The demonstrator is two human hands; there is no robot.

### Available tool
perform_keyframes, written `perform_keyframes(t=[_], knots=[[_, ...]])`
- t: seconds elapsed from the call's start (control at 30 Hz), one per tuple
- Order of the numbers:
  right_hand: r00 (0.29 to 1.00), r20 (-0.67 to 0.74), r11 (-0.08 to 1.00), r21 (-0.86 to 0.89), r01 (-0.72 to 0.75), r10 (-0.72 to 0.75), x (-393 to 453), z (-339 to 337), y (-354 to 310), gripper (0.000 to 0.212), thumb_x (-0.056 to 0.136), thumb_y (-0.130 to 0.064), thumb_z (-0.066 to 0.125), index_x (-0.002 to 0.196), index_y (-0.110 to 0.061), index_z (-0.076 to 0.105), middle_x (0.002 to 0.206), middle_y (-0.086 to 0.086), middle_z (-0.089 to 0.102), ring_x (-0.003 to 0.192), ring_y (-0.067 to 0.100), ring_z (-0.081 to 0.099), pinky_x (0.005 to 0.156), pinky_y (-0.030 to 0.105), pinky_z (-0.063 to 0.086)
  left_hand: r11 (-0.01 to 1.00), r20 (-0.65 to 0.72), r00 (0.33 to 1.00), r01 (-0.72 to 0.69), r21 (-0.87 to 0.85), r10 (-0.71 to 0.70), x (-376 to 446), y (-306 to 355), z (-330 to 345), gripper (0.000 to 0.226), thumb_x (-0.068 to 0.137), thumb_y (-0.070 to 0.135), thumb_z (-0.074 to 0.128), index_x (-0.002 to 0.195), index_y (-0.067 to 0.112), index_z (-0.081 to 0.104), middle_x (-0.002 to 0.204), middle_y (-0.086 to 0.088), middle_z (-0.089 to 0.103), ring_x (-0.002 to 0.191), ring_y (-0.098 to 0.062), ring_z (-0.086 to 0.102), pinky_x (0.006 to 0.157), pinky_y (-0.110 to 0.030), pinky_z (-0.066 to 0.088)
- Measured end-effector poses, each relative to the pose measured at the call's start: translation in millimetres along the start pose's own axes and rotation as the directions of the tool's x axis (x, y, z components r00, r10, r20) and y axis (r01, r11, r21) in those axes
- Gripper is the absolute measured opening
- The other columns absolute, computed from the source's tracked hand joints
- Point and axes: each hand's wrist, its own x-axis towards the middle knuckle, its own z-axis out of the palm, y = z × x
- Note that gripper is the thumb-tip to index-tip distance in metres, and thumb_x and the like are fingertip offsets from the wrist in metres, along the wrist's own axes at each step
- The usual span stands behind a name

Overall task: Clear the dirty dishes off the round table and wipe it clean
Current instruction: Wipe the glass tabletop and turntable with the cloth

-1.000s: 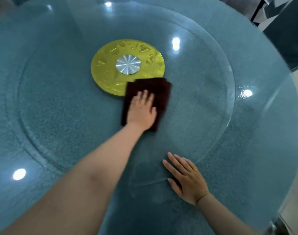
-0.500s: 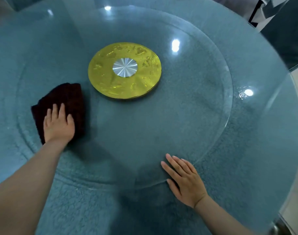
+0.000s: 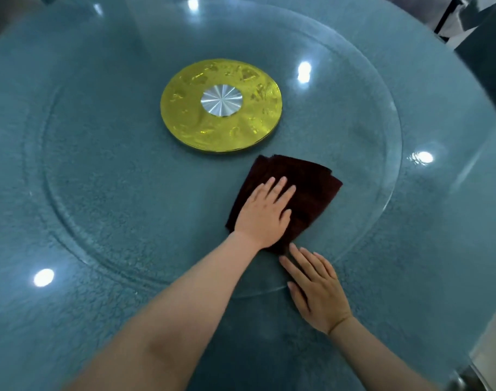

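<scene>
The round surface shows no dishes, so only the wiping seems left. At its middle sits a gold disc, the hub under the glass turntable. Just right of and nearer than the disc lies the dark cloth. The left hand lies flat on it, fingers straight and together, likely to spread pressure as it rubs. The right hand, fingers straight and apart, presses the turntable's near rim, probably to keep it from spinning.
</scene>
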Motion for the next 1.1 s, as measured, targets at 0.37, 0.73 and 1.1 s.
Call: perform_keyframes(t=[0.37,0.73,1.1], knots=[[0.999,0.017,0.999,-0.046,0.029,-0.028,-1,3,-4,0.050,0.099,-0.035,0.037,0.148,-0.022,0.041,0.158,0.001,0.031,0.141,0.020,0.037,0.114,0.040,0.029,0.713,-0.121,0.705,0.700,-0.037,-0.698,-157,-192,-30,0.067,0.092,0.043,0.024,0.151,0.013,0.030,0.158,-0.016,0.025,0.145,-0.036,0.022,0.117,-0.047,0.016],[0.996,0.021,0.996,-0.038,-0.082,0.083,-3,-6,5,0.051,0.104,-0.035,0.019,0.143,-0.018,0.047,0.155,0.008,0.034,0.143,0.024,0.032,0.118,0.045,0.022,0.994,-0.008,0.994,0.106,0.028,-0.106,-86,13,8,0.058,0.098,0.041,0.032,0.153,0.023,0.026,0.160,-0.005,0.022,0.148,-0.024,0.019,0.120,-0.040,0.017],[0.983,0.022,0.974,0.129,-0.186,0.185,-1,-2,-40,0.047,0.100,-0.031,0.035,0.146,-0.024,0.044,0.157,0.001,0.032,0.143,0.020,0.034,0.117,0.042,0.025,0.685,-0.111,0.677,0.727,-0.053,-0.727,-206,-200,-30,0.064,0.094,0.043,0.025,0.151,0.013,0.032,0.157,-0.015,0.026,0.145,-0.035,0.023,0.117,-0.046,0.016]])
